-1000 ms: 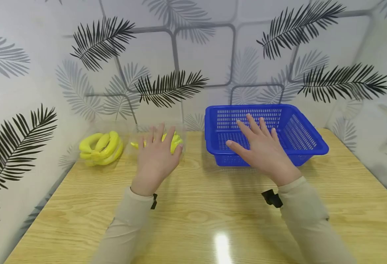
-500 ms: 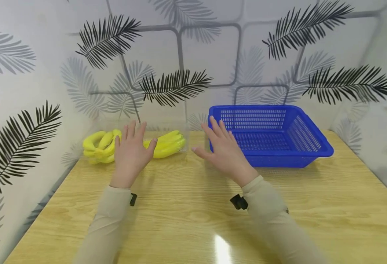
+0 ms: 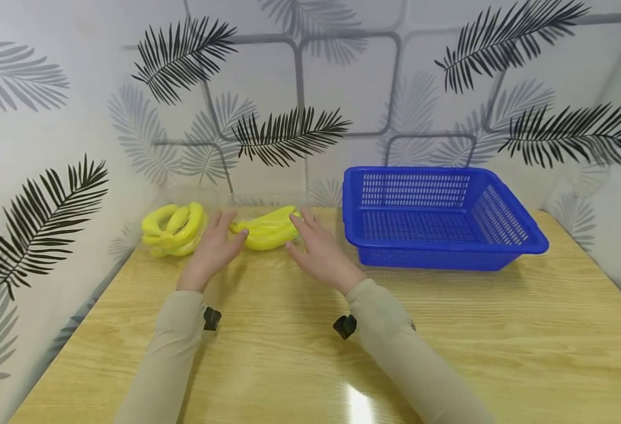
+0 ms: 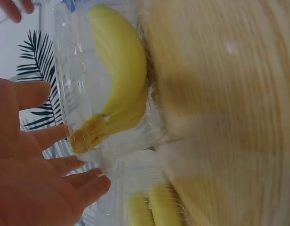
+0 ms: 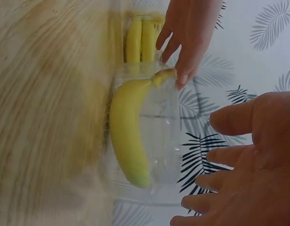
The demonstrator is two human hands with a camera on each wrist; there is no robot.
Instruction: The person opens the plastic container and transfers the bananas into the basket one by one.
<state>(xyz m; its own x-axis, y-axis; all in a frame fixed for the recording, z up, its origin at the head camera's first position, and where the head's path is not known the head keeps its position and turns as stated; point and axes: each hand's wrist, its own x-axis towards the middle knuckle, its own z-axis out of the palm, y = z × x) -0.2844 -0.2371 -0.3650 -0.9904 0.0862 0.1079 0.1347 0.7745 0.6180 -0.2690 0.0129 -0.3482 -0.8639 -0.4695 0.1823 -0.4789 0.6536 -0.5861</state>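
Note:
A clear plastic box [image 3: 268, 231] holding yellow bananas [image 4: 117, 89] lies on the wooden table [image 3: 310, 347] near the wall. My left hand [image 3: 216, 242] is at its left end with fingers straight, fingertips at the box's edge. My right hand [image 3: 318, 252] is at its right end, fingers spread; in the right wrist view the right hand [image 5: 241, 160] stands a little apart from the box [image 5: 159, 136]. I cannot tell whether the right hand touches the box. Neither hand grips anything.
A second clear box of bananas [image 3: 174, 229] sits just left of the left hand, by the left wall. An empty blue perforated basket [image 3: 501, 241] stands to the right at the back. Leaf-patterned walls close the table's back and sides.
Both hands have moved left and forward: the right hand left the blue basket, and the two hands now flank the right-hand banana box.

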